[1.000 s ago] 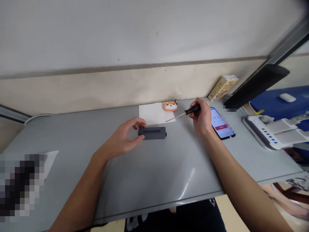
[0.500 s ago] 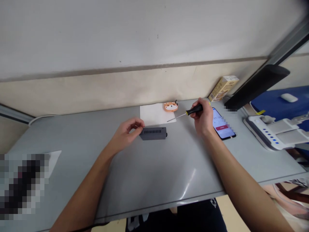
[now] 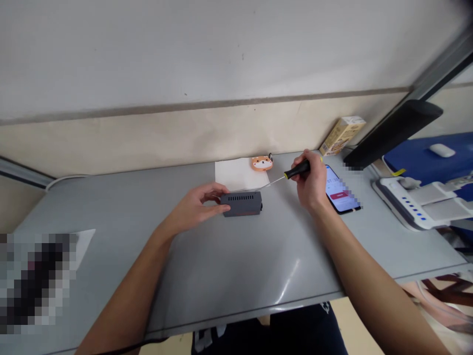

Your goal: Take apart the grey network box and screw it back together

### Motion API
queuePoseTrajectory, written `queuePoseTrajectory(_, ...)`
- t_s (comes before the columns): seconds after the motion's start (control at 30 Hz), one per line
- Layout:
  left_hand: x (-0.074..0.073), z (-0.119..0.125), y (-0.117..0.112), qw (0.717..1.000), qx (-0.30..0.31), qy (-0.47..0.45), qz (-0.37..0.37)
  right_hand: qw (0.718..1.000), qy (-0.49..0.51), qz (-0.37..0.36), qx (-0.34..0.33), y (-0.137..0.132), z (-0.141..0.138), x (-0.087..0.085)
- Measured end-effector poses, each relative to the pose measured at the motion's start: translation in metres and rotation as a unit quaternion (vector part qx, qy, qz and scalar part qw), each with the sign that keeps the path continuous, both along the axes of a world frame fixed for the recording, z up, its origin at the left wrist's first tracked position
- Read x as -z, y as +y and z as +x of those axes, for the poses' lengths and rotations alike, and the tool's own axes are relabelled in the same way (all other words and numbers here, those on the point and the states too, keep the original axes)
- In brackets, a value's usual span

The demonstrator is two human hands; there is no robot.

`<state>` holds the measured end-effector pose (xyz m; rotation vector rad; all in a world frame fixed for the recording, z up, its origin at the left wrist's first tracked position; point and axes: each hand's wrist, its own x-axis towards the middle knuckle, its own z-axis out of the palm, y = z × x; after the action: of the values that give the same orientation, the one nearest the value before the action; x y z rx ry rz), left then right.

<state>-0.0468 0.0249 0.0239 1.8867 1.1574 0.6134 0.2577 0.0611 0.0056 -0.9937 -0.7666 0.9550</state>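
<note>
My left hand grips the left end of a dark grey vented box, thumb in front and fingers behind. A row of slots runs along the box near its upper edge. My right hand is closed around a screwdriver with a black and yellow handle. Its thin metal shaft points left and down, the tip near the box's upper right corner; whether it touches I cannot tell. Behind the box lies a white sheet of paper, with an orange animal-face case at its right corner.
A lit phone lies right of my right hand. Farther right are a white power strip with plugs, a yellow carton and a slanted black post. A pixelated dark object lies at far left on the grey table.
The grey box has shifted slightly right and tilted, and my left hand has moved with it, now holding it more fully. The screwdriver and right hand have barely moved.
</note>
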Motion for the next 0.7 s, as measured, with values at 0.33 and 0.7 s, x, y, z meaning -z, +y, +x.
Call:
queuePoseTrajectory(0.33, 0.024, 0.019, -0.003, 0.997, -0.062, 0.027, 0.025, 0.977, -0.173, 0.115, 0.035, -0.028, -0.004, -0.024)
queuePoseTrajectory(0.7, 0.029, 0.024, 0.000, 0.995, -0.058, 0.049, 0.064, 0.820, -0.489, 0.278, -0.109, -0.069, -0.035, -0.023)
